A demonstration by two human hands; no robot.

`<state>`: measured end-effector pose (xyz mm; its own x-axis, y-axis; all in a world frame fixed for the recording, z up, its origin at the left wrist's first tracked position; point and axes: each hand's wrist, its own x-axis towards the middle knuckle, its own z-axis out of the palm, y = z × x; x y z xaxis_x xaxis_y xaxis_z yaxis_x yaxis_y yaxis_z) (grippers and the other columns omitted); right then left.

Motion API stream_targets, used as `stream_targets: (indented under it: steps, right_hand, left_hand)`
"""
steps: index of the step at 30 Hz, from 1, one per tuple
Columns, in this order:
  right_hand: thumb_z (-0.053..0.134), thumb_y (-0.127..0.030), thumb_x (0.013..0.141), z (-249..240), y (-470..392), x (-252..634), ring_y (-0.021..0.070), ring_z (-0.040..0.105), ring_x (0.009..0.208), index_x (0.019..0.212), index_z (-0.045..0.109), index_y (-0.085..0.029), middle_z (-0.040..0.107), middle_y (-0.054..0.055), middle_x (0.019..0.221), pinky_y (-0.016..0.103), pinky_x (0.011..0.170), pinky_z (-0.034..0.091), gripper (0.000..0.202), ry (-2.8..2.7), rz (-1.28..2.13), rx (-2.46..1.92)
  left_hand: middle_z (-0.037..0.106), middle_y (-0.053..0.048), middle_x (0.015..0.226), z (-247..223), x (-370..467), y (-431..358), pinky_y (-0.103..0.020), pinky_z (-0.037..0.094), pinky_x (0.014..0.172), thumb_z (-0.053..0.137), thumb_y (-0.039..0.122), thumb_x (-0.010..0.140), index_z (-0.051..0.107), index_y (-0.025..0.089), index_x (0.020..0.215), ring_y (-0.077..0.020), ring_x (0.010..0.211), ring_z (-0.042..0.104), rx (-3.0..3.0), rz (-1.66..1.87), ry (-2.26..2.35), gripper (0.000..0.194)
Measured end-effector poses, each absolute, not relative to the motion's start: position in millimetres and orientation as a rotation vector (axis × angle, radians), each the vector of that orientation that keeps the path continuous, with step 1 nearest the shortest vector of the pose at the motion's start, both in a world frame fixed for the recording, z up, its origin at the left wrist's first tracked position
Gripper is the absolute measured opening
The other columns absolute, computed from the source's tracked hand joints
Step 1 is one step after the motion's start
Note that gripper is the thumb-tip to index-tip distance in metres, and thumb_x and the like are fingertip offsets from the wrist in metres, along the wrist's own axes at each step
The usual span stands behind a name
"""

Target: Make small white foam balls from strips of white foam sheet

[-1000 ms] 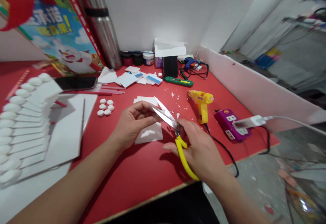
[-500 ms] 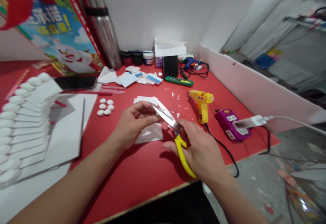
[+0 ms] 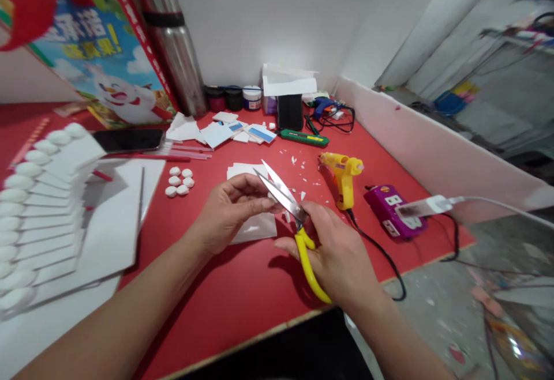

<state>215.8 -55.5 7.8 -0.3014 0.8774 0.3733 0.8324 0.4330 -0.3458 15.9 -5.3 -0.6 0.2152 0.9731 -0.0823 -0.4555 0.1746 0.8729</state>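
Observation:
A pair of yellow-handled scissors (image 3: pixel 308 262) is gripped in my right hand (image 3: pixel 341 253), its blades parted and pointing up and left. Close by, my left hand (image 3: pixel 231 213) pinches a small white piece (image 3: pixel 272 197) at the blades; fingers and metal hide most of it. Beneath my left hand lie white paper pieces (image 3: pixel 255 229) on the red table. A small group of round white pieces (image 3: pixel 179 181) rests to the left of that hand. Little white offcuts (image 3: pixel 303 195) are scattered beyond the scissors.
A yellow glue gun (image 3: pixel 344 175) and a purple power strip (image 3: pixel 396 211) with cords lie at the right. Stacked white cards with round ends (image 3: pixel 47 207) fill the left. Behind are a steel flask (image 3: pixel 177 51), a phone (image 3: pixel 128 140) and a green cutter (image 3: pixel 304 137).
The scissor blades have spread wider apart. A small white sliver now shows below the blades beside my left fingertips. Both hands stay nearly in place.

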Motion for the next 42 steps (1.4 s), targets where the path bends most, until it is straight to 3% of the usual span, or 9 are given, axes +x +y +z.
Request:
stream_targets:
  steps: [7,12,19,25,29,38,42]
  right_hand:
    - [0.066,-0.059,0.089,20.3,-54.3,213.7,0.0128,0.056,0.055,0.101,0.062,-0.018,0.061,-0.001,0.068,0.023,0.054,0.044,0.043,-2.034,0.456,-1.481]
    - [0.065,-0.052,0.091,32.7,-49.8,219.1,0.0099,0.045,0.049,0.108,0.064,-0.019,0.056,-0.005,0.062,0.022,0.048,0.038,0.037,-1.936,0.728,-1.531]
    - [0.068,-0.062,0.085,32.7,-47.5,230.7,0.0134,0.053,0.057,0.114,0.06,-0.021,0.059,-0.003,0.069,0.024,0.053,0.045,0.05,-1.937,0.631,-1.6]
    - [0.069,-0.068,0.08,36.7,-48.9,233.2,0.0223,0.066,0.083,0.12,0.055,-0.02,0.068,0.007,0.1,0.032,0.073,0.055,0.063,-2.056,0.572,-1.496]
    - [0.068,-0.069,0.081,31.7,-49.8,234.5,0.0265,0.068,0.097,0.125,0.053,-0.019,0.068,0.011,0.111,0.037,0.084,0.055,0.068,-2.075,0.529,-1.457]
    - [0.067,-0.07,0.081,27.3,-50.2,230.3,0.0271,0.066,0.087,0.126,0.054,-0.016,0.064,0.014,0.102,0.04,0.077,0.056,0.071,-2.288,0.265,-1.384]
    - [0.063,-0.072,0.083,25.7,-50.8,228.9,0.0277,0.066,0.088,0.12,0.055,-0.015,0.064,0.015,0.103,0.039,0.076,0.056,0.069,-2.306,0.231,-1.38]
  left_hand:
    - [0.074,-0.002,0.084,2.2,15.3,-5.2,-0.032,0.062,0.084,0.088,0.015,0.068,0.073,0.014,0.086,-0.0161,0.079,0.074,0.831,1.172,0.742,0.023]
    - [0.076,-0.003,0.089,1.8,14.3,-5.1,-0.034,0.061,0.088,0.087,0.016,0.071,0.075,0.016,0.09,-0.0168,0.082,0.075,0.866,1.167,0.728,0.023]
    - [0.079,-0.006,0.094,-1.8,10.9,-4.8,-0.036,0.059,0.094,0.087,0.019,0.073,0.079,0.022,0.105,-0.0196,0.087,0.076,0.876,1.152,0.746,0.033]
    - [0.078,-0.005,0.089,0.6,10.5,-4.7,-0.033,0.061,0.086,0.086,0.021,0.074,0.077,0.019,0.094,-0.0196,0.083,0.077,0.823,1.109,0.719,0.021]
    - [0.077,-0.004,0.085,1.6,11.1,-4.1,-0.03,0.061,0.081,0.086,0.02,0.074,0.074,0.017,0.09,-0.0182,0.08,0.077,0.797,1.112,0.731,0.021]
    - [0.076,-0.004,0.082,6.9,12.6,-2.9,-0.028,0.061,0.07,0.092,0.019,0.061,0.075,0.013,0.082,-0.0152,0.066,0.072,0.795,1.131,0.747,0.028]
    - [0.077,-0.005,0.082,6.0,12.0,-3.1,-0.029,0.061,0.069,0.091,0.019,0.064,0.074,0.014,0.081,-0.0165,0.065,0.073,0.816,1.114,0.723,0.024]
